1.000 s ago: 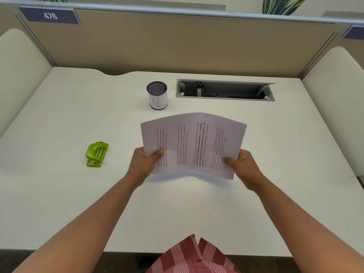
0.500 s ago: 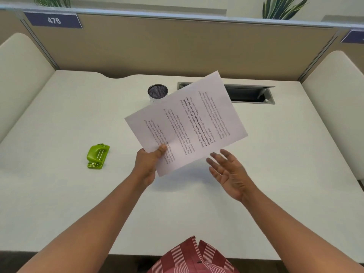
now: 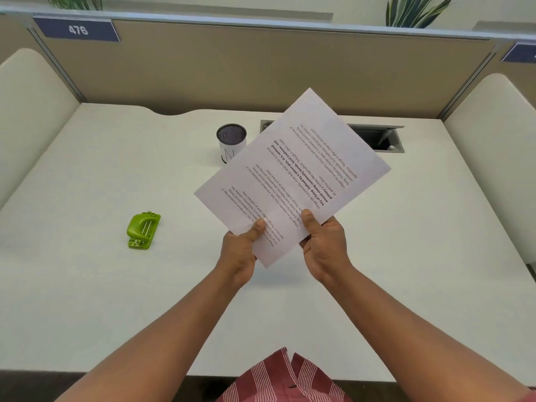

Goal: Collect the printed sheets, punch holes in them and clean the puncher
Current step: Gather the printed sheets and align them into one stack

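Both hands hold the printed sheets above the tabletop [image 3: 87, 285].
Left hand [image 3: 240, 253] and right hand [image 3: 326, 248] each grip the sheets [image 3: 293, 175], thumbs pinching the near corner at frame centre; the green puncher [image 3: 143, 230] lies at left.

— What are the hands doing?
— The left hand [image 3: 241, 250] and right hand [image 3: 324, 247] both grip the near corner of the printed sheets [image 3: 293, 175], thumbs on top. The sheets are lifted off the white surface [image 3: 116, 285] and turned diagonally.
— And the puncher?
— The green puncher [image 3: 143, 231] lies on the surface, well apart to the left. A mesh pen cup [image 3: 231, 142] stands behind, partly hidden by the sheets.
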Demonstrator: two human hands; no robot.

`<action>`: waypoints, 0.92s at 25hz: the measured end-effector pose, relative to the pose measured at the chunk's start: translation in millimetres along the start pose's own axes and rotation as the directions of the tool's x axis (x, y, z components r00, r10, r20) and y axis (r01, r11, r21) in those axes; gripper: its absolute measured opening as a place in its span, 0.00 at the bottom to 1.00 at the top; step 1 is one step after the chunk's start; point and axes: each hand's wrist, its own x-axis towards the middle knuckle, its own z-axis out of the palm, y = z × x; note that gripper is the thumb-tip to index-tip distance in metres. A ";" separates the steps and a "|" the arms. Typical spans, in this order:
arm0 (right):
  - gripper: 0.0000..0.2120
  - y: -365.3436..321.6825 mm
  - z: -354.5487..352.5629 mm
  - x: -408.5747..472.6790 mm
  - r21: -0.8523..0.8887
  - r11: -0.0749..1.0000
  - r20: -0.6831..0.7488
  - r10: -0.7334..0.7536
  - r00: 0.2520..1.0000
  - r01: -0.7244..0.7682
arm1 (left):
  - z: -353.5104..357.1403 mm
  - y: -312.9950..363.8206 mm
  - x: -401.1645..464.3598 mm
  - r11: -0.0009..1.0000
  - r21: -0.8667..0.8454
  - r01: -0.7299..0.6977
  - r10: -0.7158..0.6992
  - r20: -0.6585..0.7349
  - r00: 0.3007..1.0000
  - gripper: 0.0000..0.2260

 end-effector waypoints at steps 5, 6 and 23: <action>0.10 -27.8 -16.4 14.9 -0.267 0.960 0.061 -0.072 0.996 0.085 | -23.3 36.2 13.7 0.957 0.209 -0.201 0.229 -0.120 0.966 0.36; 0.10 -33.5 -21.7 17.7 -0.336 0.936 0.089 -0.077 0.993 0.103 | -29.1 48.4 16.9 0.908 0.340 -0.243 0.295 -0.110 0.949 0.42; 0.19 -28.7 -35.5 7.8 -0.563 0.778 0.292 -0.127 0.948 0.278 | -3.0 61.6 7.0 0.744 0.493 -0.451 0.344 0.296 0.891 0.13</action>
